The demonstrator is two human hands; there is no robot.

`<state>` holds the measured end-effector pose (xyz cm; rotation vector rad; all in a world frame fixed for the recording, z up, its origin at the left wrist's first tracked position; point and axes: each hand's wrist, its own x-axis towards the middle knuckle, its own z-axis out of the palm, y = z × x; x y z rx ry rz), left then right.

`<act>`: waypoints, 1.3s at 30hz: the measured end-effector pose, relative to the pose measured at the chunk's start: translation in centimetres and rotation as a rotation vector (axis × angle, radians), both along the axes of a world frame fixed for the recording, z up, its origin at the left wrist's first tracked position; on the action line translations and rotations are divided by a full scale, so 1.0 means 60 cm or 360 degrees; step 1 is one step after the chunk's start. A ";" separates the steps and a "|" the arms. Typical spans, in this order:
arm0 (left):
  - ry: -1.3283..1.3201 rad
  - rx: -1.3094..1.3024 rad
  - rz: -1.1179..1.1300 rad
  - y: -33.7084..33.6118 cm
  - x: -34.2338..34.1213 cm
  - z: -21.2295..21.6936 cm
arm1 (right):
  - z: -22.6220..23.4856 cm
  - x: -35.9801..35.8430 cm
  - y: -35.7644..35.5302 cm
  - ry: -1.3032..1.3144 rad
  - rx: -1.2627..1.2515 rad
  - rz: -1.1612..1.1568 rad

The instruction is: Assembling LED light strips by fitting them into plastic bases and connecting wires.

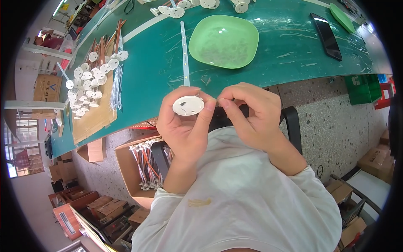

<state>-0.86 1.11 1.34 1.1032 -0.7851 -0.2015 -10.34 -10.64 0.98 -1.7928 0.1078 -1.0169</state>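
My left hand [182,126] is closed round a white round disc [188,106] with small slots, held by its rim just off the table edge. From behind the disc a narrow pale strip with yellow dots [184,54] stretches away over the table; it seems joined to the disc, though fingers hide the joint. Beside it my right hand [252,113] is closed in a pinch, thumb and index fingertips meeting close to the left thumb. Whatever lies between those fingertips is too small to make out.
Ahead on the green table [155,63] lie a green plate [224,42] and a black phone [326,35]. At left, several white discs with strips [88,84] cover cardboard [94,126], near a bundle of white wires [116,88]. Below stands a carton [128,172] of similar pieces.
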 end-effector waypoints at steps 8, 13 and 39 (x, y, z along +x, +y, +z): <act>0.0053 -0.0196 -0.0359 0.009 -0.011 0.011 | 0.009 -0.010 -0.004 -0.0227 -0.0141 -0.0239; -0.0112 -0.0028 -0.0312 0.008 -0.016 -0.001 | 0.014 0.000 0.004 -0.0498 -0.0498 -0.0259; -0.0090 0.0144 -0.0212 0.005 0.054 0.038 | 0.020 0.035 -0.034 -0.0270 -0.0678 -0.0068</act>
